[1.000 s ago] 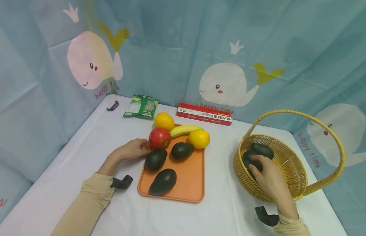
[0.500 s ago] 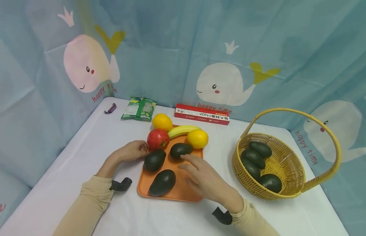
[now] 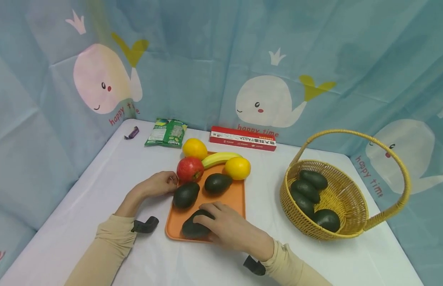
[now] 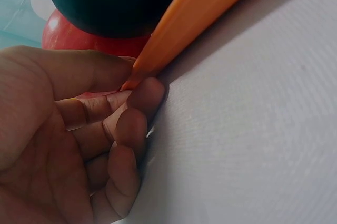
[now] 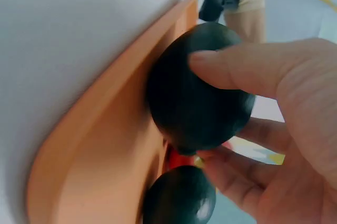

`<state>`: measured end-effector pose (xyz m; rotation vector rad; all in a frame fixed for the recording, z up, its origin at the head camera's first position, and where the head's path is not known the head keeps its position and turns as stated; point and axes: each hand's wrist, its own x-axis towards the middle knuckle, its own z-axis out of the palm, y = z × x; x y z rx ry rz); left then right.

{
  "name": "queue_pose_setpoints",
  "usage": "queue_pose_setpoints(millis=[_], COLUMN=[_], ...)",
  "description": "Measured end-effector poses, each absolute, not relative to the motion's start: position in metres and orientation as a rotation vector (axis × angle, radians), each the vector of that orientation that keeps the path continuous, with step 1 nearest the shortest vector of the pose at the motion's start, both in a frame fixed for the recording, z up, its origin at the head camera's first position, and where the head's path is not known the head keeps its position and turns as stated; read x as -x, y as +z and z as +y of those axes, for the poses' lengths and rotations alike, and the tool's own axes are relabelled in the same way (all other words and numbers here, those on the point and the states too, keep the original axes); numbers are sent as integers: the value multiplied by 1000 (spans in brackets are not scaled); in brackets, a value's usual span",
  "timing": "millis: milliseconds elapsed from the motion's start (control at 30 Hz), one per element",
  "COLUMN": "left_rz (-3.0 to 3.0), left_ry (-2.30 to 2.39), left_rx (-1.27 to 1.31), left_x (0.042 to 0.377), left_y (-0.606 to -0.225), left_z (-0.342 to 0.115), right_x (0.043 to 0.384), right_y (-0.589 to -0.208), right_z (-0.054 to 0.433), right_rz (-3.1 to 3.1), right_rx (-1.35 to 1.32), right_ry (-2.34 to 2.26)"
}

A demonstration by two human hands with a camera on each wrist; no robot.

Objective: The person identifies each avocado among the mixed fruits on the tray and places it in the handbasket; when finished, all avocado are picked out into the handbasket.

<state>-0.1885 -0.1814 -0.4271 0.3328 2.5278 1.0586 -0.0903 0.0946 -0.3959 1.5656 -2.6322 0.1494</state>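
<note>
My right hand [image 3: 233, 228] grips a dark green avocado [image 3: 191, 228] near the front of the orange tray [image 3: 237, 201]; in the right wrist view the thumb lies across the avocado [image 5: 195, 113], with fingers round its other side. At the tray's left edge my left hand [image 3: 160, 184] pinches the rim [image 4: 181, 21], thumb on top and curled fingers below. Two more avocados lie on the tray, one by the left rim [image 3: 186, 195] and one in the middle [image 3: 218, 184]. Behind them is a red pomegranate [image 3: 190, 169].
A banana [image 3: 219, 159] and two yellow lemons, one left [image 3: 195, 149] and one right [image 3: 237, 168], sit at the tray's far end. Several avocados lie in a handled wicker basket [image 3: 353, 198] on the right. A green packet [image 3: 166, 132], purple wrapper [image 3: 132, 132] and red pasta box [image 3: 243, 139] lie behind.
My right hand has left the basket, where another avocado now shows, and come left to the tray, taking hold of the front avocado. The left hand has stayed at the rim.
</note>
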Motion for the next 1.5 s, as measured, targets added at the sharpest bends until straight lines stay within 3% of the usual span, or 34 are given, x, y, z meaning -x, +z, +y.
queue_pose_setpoints(millis=[267, 433, 633, 867, 1500], left_rz=[2512, 2511, 2532, 2533, 2543], left_ry=[1095, 1119, 1088, 1067, 1061], left_rx=[-330, -353, -362, -364, -353], left_x=[184, 184, 188, 190, 188], left_y=[-437, -438, -433, -427, -426], left_z=[-183, -181, -182, -182, -183], right_x=[93, 93, 95, 95, 113], right_y=[-396, -367, -336, -333, -367], right_z=[117, 178, 256, 294, 274], right_rz=[-2699, -2667, -2647, -2812, -2747], right_rx=[-1391, -1025, -535, -156, -235], right_ry=[308, 621, 565, 434, 338])
